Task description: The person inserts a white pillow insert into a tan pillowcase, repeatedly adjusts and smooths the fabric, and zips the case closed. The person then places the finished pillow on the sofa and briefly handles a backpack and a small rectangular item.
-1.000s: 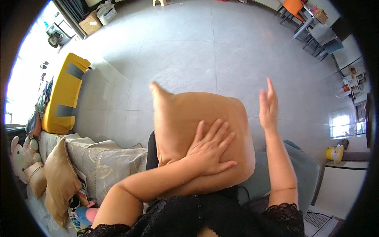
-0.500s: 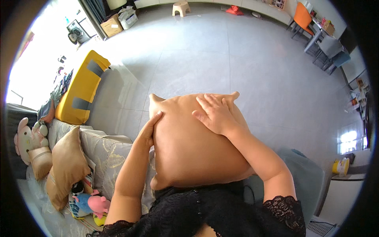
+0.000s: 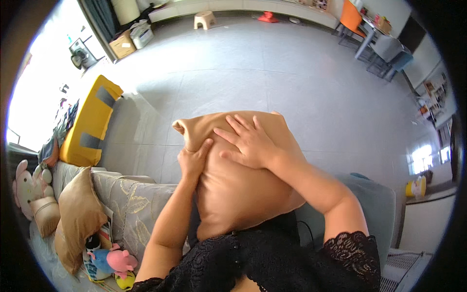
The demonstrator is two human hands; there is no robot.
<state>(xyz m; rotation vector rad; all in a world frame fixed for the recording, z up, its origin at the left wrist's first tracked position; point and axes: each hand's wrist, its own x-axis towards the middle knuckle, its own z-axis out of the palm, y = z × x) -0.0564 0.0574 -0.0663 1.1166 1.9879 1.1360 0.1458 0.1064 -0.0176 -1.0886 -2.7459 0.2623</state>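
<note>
A tan, satiny cushion (image 3: 238, 190) stands upright in front of my body, its lower edge against my black lace top. My left hand (image 3: 194, 159) grips its left side, with the thumb on the near face and the other fingers hidden behind. Around that grip the fabric is creased, and the upper left corner folds over. My right hand (image 3: 250, 143) lies flat on the upper part of the near face, fingers spread.
At left, a patterned sofa (image 3: 146, 202) holds more tan cushions (image 3: 80, 211), a plush rabbit (image 3: 29, 187) and a pink and blue plush toy (image 3: 116, 260). Beyond is a yellow padded panel (image 3: 92, 124). A grey-blue seat (image 3: 360, 209) is at right; a small stool (image 3: 204, 19) stands far off.
My left hand has moved inward and pinched the cushion's side, creasing it and bending the upper left corner. My right hand has slid slightly left. The whole view has shifted a little.
</note>
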